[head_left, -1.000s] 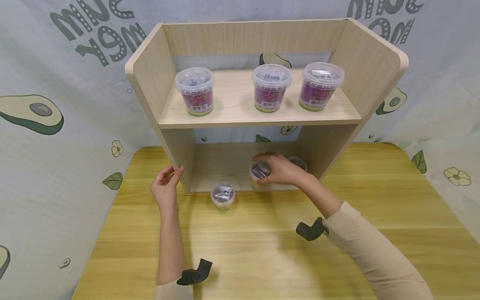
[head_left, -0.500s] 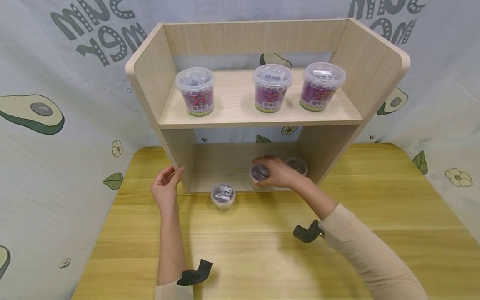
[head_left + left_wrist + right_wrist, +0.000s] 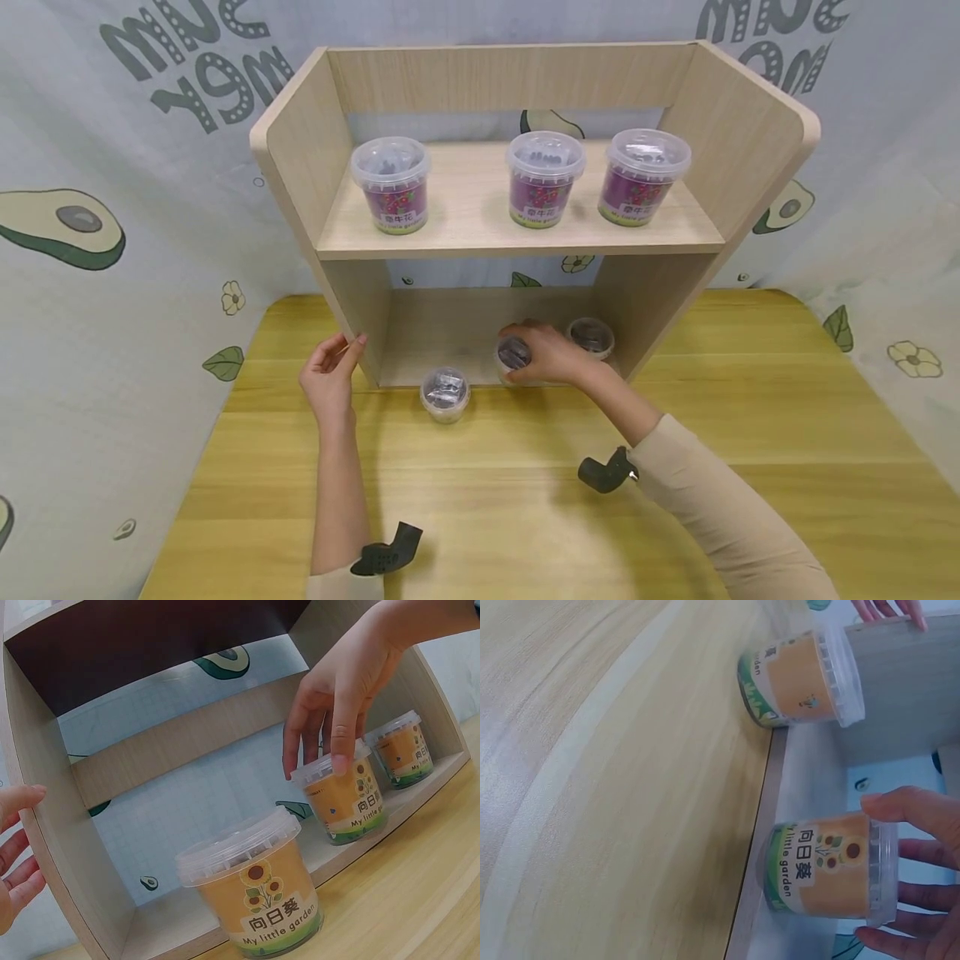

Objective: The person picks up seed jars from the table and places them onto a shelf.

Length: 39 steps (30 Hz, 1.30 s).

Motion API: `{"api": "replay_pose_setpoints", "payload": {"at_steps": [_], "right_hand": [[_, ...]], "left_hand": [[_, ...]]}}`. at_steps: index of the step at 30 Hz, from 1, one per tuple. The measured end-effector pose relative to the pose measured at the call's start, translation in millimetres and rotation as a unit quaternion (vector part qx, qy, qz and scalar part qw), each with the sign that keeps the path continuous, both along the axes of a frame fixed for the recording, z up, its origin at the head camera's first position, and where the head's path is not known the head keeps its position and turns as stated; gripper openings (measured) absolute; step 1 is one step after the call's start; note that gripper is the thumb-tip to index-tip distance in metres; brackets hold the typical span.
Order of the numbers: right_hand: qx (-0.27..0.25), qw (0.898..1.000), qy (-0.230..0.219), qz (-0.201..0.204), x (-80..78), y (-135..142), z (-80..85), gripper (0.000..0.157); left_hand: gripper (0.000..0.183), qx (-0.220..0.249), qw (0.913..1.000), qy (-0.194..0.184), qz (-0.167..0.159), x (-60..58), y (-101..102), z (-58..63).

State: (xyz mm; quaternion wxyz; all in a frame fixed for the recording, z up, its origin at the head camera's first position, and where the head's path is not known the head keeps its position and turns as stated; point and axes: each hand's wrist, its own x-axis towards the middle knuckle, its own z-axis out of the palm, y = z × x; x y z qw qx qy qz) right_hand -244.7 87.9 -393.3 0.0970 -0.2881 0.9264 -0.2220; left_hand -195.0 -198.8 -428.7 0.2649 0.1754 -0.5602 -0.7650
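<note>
My right hand (image 3: 551,354) grips a clear-lidded plastic tub (image 3: 825,866) by its lid rim, thumb on one side and fingers on the other. The tub has an orange sunflower label and stands upright on the lower board of the wooden shelf (image 3: 517,249), close to its front edge. A matching sunflower tub (image 3: 255,900) stands to the left, at the front of the shelf. Another, the right-hand tub (image 3: 403,750), is inside against the right panel. My left hand (image 3: 330,375) holds the front edge of the left side panel, thumb on the edge.
Three purple-labelled tubs, a left one (image 3: 393,187), a middle one (image 3: 543,179) and a right one (image 3: 641,179), stand on the upper board. The shelf rests on a wooden table (image 3: 487,517). A patterned cloth (image 3: 150,317) hangs behind.
My right hand has moved slightly left and toward me with the tub, which is now nearer the front edge. The right-hand tub shows more. My left hand stays put.
</note>
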Motion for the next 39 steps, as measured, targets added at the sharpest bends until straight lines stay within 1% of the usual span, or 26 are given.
{"api": "replay_pose_setpoints", "payload": {"at_steps": [8, 14, 24, 39], "right_hand": [[0.007, 1.000, 0.000, -0.003, -0.7, 0.3, -2.5, 0.061], [0.010, 1.000, -0.004, -0.004, -0.6, -0.8, -2.5, 0.062], [-0.009, 1.000, -0.004, 0.000, -1.8, 2.6, -5.1, 0.062], [-0.009, 1.000, -0.006, -0.001, -0.9, 3.1, -2.4, 0.066]], "left_hand": [[0.015, 0.005, 1.0000, 0.003, -0.002, 0.7, 0.2, 0.9], [0.016, 0.003, 1.0000, 0.000, 0.003, 1.5, 0.0, 1.4], [0.016, 0.001, 1.0000, -0.003, 0.001, 0.5, -0.4, 0.6], [0.017, -0.010, 0.9999, -0.006, -0.001, 0.3, -0.5, -0.7]]}}
